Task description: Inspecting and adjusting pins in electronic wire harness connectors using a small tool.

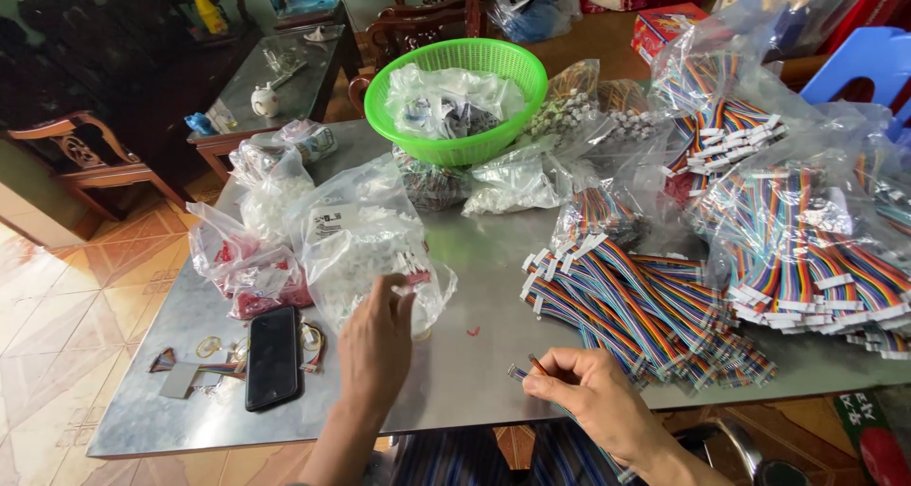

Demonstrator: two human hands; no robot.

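My left hand [376,345] reaches into the open mouth of a clear plastic bag of small white connectors [356,244], fingertips pinching a white piece at the bag's edge. My right hand [588,391] rests near the table's front edge and pinches the end of a rainbow ribbon cable [524,369] between thumb and fingers. A large pile of the same ribbon cables [645,310] lies just right of that hand on the grey metal table [474,287].
A black phone [272,357] lies left of my left hand, beside rings and a small wire piece. Bags with red parts [249,272] sit at left. A green basket [455,102] stands behind. More bagged cables [797,230] fill the right side.
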